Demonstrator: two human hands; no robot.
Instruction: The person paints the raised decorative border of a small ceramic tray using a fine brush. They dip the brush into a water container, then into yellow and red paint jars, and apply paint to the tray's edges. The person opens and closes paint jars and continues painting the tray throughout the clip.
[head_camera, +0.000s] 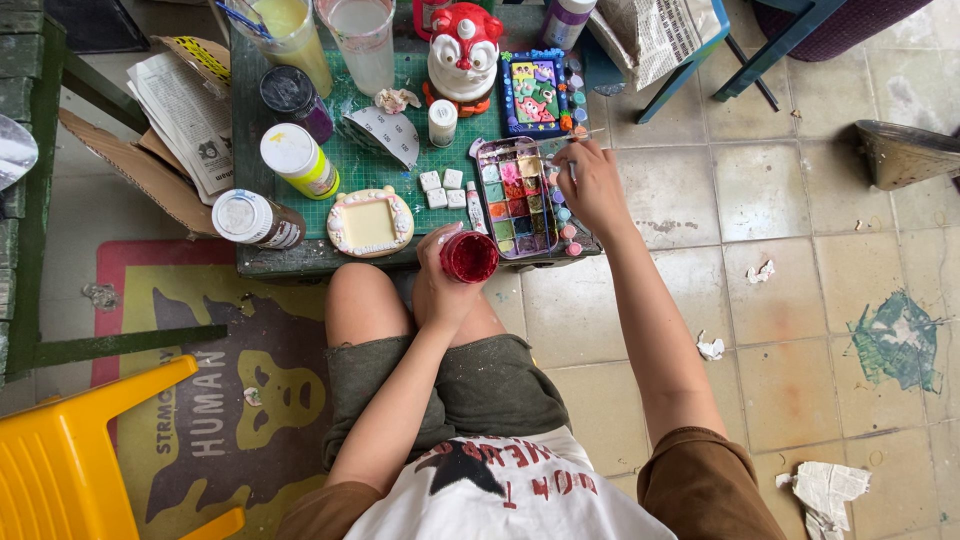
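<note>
Right now we hold a small red-painted round piece in our left hand, fingers curled around it just above our knees, at the near edge of the worktop. Our right hand pinches a thin paintbrush over the right side of the paint palette, whose wells hold reds, pinks and greens. Left of the palette lie four small white squares and a cream picture frame on the green cutting mat. Behind them stand a red-and-white figurine, a colourful painted plaque and several paint bottles, one yellow bottle lying tilted.
</note>
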